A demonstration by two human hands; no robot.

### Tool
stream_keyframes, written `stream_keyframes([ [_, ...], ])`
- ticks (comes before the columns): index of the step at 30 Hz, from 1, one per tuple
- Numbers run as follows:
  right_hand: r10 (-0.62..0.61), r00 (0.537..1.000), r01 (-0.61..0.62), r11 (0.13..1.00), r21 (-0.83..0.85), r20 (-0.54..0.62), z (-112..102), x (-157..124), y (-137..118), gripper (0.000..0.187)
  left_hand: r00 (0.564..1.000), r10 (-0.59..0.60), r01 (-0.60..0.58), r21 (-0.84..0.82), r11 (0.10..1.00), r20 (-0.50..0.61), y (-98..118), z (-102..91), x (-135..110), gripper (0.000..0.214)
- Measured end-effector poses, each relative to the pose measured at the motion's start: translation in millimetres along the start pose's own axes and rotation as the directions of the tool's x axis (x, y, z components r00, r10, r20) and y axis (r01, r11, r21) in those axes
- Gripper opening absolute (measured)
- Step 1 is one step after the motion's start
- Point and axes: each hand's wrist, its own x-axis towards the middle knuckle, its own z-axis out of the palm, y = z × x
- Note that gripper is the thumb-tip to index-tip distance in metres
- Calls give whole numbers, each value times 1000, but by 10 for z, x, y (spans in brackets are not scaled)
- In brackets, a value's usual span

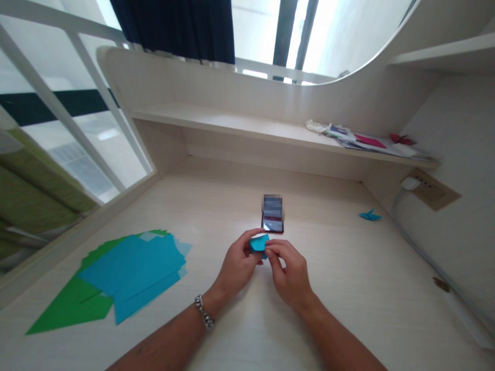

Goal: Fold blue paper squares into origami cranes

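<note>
A small folded piece of blue paper (259, 243) is held between my two hands, just above the desk. My left hand (238, 260) grips its left side, thumb below and fingers behind. At its right edge, the thumb and forefinger of my right hand (289, 268) pinch the paper. Fine folds are too small to make out. Just beyond my hands lies a phone (273, 224), its screen lit and partly blurred. To the left, blue paper sheets (135, 263) are fanned over green paper sheets (69, 304).
A folded blue paper crane (370, 216) sits at the right of the desk (216, 185). A cable runs from a plug (410, 183) in the wall socket (435, 189) along the right edge. Papers (371, 141) lie on the shelf (232, 123) above. White rails (93, 77) stand at left.
</note>
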Motion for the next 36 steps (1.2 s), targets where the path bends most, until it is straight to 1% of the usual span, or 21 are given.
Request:
stream_keyframes([
  [2,33,999,-35,997,67,24,-7,1,-16,17,1000,25,-25,23,999,-9,-12,-19,13,32],
  [3,73,997,-74,991,109,18,-12,6,-10,16,999,32,-32,22,999,-6,-17,-23,15,28],
  [5,198,980,-190,957,218,-16,-28,24,37,16,999,36,-36,-2,999,19,-15,-21,10,27],
  [6,280,959,-256,922,291,-43,-39,37,73,18,999,42,-41,-19,999,34,-9,-16,4,28],
  [7,356,934,-321,876,359,-32,-49,51,114,21,998,49,-47,-36,998,51,-1,-9,-4,29],
  [9,458,887,-437,787,435,62,-68,77,191,27,994,66,-60,-67,996,88,19,4,-18,33],
  [10,489,862,-489,741,460,130,-74,86,220,29,992,74,-66,-77,995,105,27,7,-23,34],
  [12,525,822,-559,667,493,220,-79,95,252,29,988,82,-73,-73,995,131,31,4,-25,30],
  [14,536,805,-582,625,521,256,-75,94,254,28,987,84,-80,-33,996,136,21,-8,-21,24],
  [18,542,796,-591,595,545,271,-68,85,234,26,992,83,-89,62,994,97,-4,-38,-21,21],
  [23,562,758,-642,556,528,330,-67,80,233,25,984,162,-173,165,971,75,2,-71,-33,15],
  [25,565,749,-652,538,534,346,-64,80,232,25,985,160,-170,173,970,68,-1,-78,-32,13],
  [29,569,751,-645,525,555,334,-59,80,227,26,994,97,-102,155,983,41,-1,-73,-25,13],
  [36,564,759,-640,555,531,325,-66,77,233,26,993,103,-111,169,979,60,32,-49,-26,14],
])
